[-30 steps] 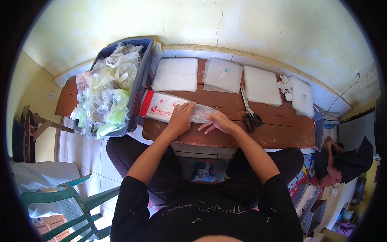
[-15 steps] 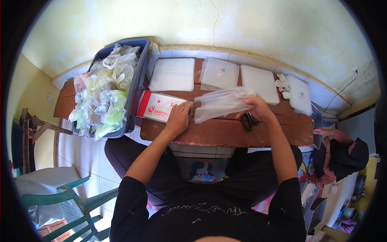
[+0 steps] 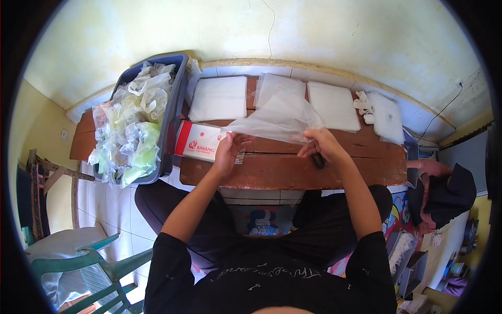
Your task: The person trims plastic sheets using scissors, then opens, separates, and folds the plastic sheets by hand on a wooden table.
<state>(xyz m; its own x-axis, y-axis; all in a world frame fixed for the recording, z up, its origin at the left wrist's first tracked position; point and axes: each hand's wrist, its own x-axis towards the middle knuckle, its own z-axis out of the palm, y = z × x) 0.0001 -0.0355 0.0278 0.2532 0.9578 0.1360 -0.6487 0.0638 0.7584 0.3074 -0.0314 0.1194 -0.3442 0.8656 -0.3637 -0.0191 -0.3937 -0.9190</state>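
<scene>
A clear plastic bag (image 3: 282,118) is stretched above the wooden table between my two hands. My right hand (image 3: 327,146) pinches its right end. At its left corner, the fingers of my left hand (image 3: 230,152) are curled around the plastic. Just left of that hand lies a red and white pack marked "BAWANG" (image 3: 196,141), partly covered by the hand. Below my right fingers, the black handle of what look like scissors (image 3: 318,160) rests on the table.
Stacks of clear plastic sheets (image 3: 218,98), (image 3: 333,104) line the back of the brown table (image 3: 272,175). White rolls (image 3: 363,104) lie between two stacks. A grey bin (image 3: 172,115) of filled plastic bags stands left. Another person (image 3: 444,196) sits at right.
My left hand has lifted off the red and white pack and moved to the bag's left corner. The bag has been raised and spread out between both hands.
</scene>
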